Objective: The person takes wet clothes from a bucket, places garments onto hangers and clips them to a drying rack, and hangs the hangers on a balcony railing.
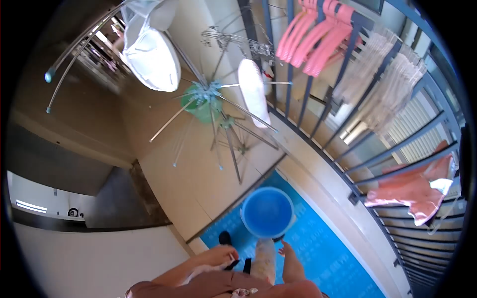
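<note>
My left hand (229, 254) is at the bottom of the view, its fingers curled. A dark strip (232, 264) and some pale lacy cloth (206, 269) lie right by it; what is in the fingers is too small to make out. My right hand (284, 249) hangs just below a blue basin (268, 212), fingers apart, with nothing visible in it. Inside, the basin shows only blue. It is in front of my leg, over a blue mat (318, 248).
Ahead stands a folding rack with metal arms (206, 91), bearing white cloth (154, 59) and a white sock-like item (253, 94). Beneath it is a green basin (201, 109). Pink hangers (318, 37), clear hangers (382, 82) and a pink garment (412, 188) hang on the railing.
</note>
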Action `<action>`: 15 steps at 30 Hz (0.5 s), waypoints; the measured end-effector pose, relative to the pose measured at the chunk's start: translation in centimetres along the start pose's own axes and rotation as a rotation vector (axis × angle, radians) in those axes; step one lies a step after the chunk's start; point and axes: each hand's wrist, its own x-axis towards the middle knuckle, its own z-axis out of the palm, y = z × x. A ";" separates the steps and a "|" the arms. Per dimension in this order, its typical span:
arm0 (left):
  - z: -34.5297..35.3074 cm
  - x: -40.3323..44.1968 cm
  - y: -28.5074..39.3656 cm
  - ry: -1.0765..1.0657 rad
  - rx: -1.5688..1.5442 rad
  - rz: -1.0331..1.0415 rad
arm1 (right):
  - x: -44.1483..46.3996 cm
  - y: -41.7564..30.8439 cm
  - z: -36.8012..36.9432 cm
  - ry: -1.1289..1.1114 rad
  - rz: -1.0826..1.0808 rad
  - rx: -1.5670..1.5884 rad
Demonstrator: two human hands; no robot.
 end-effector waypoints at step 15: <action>-0.9 -10.6 -24.7 0.487 -0.213 -0.263 | 8.3 -5.1 19.4 0.047 -0.296 -0.154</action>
